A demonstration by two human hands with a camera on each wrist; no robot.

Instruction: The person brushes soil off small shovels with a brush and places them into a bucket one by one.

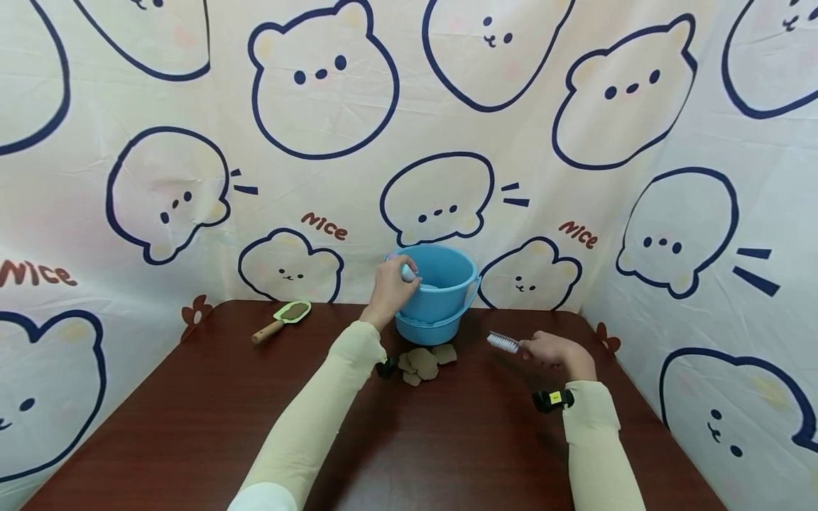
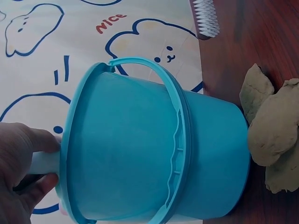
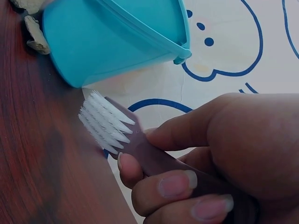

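My left hand (image 1: pixel 391 289) is at the left rim of a light blue bucket (image 1: pixel 429 306), its fingers around a pale blue handle (image 1: pixel 407 272). In the left wrist view, this handle (image 2: pixel 46 163) shows between thumb and fingers beside the rim; what it belongs to is hidden by the bucket. To the bucket's right, my right hand (image 1: pixel 551 350) grips a scrub brush (image 3: pixel 156 158) by its dark purple handle. Its white bristles (image 3: pixel 103 123) face left, above the table. Several flat tan clay-like pieces (image 1: pixel 422 363) lie in front of the bucket.
A small shovel (image 1: pixel 281 322) with a pale green rim and wooden handle lies at the back left of the dark brown table (image 1: pixel 422 454). Behind the table hangs a cream cloth (image 1: pixel 358 191) printed with bear outlines. The bucket's carrying handle (image 2: pixel 175 98) hangs down its front.
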